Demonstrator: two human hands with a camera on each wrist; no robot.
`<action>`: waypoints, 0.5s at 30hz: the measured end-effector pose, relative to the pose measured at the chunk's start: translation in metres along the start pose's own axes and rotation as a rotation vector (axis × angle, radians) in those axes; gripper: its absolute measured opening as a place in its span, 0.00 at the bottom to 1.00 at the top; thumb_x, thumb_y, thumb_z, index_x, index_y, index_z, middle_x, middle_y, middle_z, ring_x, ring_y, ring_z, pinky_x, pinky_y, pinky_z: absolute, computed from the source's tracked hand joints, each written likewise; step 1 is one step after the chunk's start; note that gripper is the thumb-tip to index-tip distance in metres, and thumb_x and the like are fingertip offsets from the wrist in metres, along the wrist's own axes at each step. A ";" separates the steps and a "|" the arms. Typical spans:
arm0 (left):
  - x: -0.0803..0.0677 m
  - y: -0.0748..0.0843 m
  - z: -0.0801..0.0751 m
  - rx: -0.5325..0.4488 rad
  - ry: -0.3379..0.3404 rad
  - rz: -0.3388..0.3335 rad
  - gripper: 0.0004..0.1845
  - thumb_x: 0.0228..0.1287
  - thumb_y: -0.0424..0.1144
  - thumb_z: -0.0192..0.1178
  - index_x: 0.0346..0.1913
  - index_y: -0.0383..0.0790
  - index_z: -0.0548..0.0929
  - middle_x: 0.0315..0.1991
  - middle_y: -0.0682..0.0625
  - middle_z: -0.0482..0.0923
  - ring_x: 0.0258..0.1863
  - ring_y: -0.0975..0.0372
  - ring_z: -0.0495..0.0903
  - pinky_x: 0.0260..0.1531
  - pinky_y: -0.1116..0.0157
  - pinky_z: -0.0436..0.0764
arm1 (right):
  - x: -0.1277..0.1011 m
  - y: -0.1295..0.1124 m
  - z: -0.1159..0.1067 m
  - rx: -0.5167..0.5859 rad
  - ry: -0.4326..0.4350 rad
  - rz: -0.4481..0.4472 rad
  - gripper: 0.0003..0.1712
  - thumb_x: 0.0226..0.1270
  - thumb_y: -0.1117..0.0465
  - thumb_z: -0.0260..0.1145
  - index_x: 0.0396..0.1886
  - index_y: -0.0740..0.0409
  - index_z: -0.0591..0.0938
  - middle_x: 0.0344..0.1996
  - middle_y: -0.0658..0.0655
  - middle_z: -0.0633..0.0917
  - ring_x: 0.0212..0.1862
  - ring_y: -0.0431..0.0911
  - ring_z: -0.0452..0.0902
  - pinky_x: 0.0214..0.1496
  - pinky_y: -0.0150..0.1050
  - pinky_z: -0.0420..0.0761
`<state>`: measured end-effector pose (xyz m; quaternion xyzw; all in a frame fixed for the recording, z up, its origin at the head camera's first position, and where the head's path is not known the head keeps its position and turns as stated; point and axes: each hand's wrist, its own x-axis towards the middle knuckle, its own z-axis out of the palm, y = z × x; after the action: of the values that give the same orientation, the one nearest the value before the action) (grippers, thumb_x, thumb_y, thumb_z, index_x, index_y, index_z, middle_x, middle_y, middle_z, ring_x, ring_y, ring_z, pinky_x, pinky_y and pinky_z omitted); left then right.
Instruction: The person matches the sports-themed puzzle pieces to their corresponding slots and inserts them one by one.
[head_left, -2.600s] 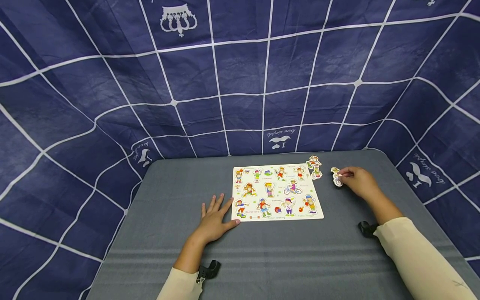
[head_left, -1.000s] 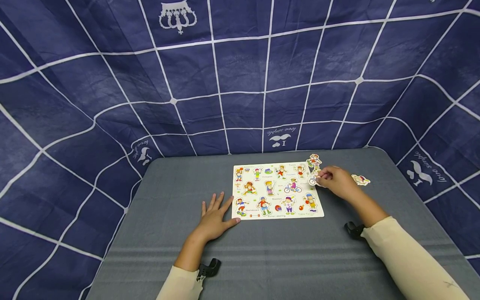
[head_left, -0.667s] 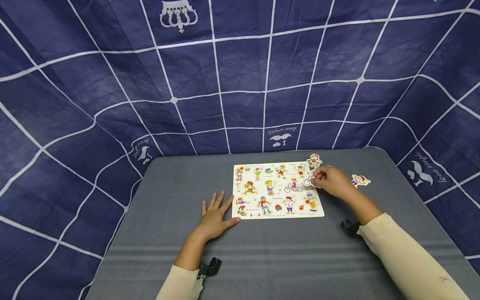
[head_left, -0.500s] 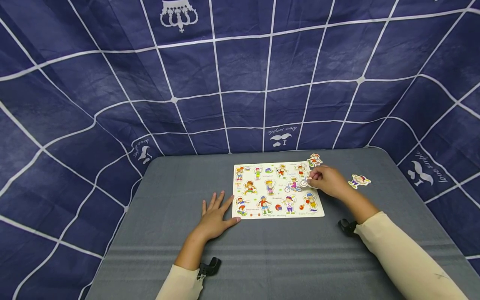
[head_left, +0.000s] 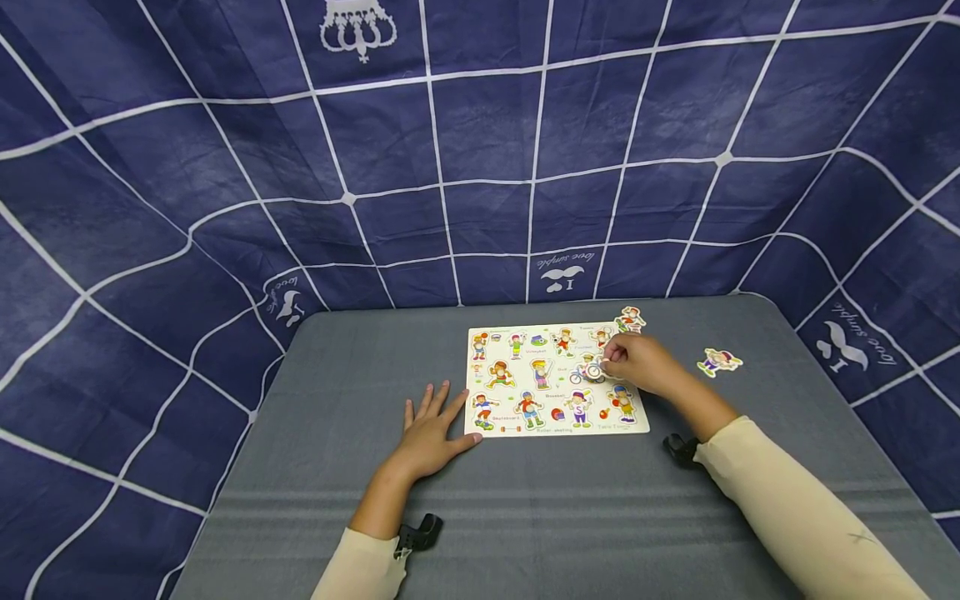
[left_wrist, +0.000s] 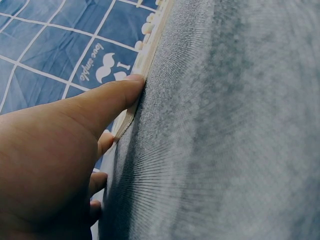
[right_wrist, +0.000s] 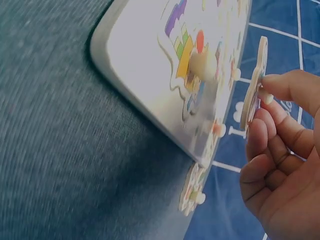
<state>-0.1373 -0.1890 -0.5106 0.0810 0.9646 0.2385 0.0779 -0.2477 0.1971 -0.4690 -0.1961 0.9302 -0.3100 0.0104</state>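
A pale wooden peg puzzle board [head_left: 637, 421] with printed sports figures lies on the grey table. My left hand [head_left: 427, 446] lies flat with fingers spread at its left side; in the left wrist view the thumb [left_wrist: 132, 85] presses on the board's edge. With thumb and fingers, my right hand [head_left: 641, 362] pinches a puzzle piece [head_left: 593, 371] showing a bicycle wheel, over the bicycle picture. The right wrist view shows that piece [right_wrist: 254, 85] edge-on, gripped by its small knob [right_wrist: 266, 96] and raised off the board. Its printed face is largely hidden.
Right of the board lies a loose puzzle piece [head_left: 719, 361] with a figure. Another puzzle piece [head_left: 630, 318] sits by the board's upper right corner. A blue cloth with white lines [head_left: 480, 221] hangs behind and beside the table [head_left: 360, 367].
My right hand has carried the pinched puzzle piece left, from the table right of the board to over the bicycle picture. A loose piece at the right has come into view. The left hand stays put.
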 end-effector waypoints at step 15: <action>0.001 -0.001 0.000 0.007 -0.007 -0.006 0.45 0.63 0.68 0.61 0.80 0.58 0.60 0.83 0.44 0.47 0.83 0.44 0.38 0.75 0.34 0.34 | 0.017 -0.008 0.016 -0.009 -0.102 0.015 0.07 0.61 0.64 0.73 0.28 0.56 0.82 0.24 0.50 0.79 0.29 0.40 0.71 0.32 0.33 0.71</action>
<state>-0.1384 -0.1895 -0.5113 0.0793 0.9654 0.2344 0.0817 -0.2581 0.1756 -0.4758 -0.2045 0.9313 -0.2956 0.0593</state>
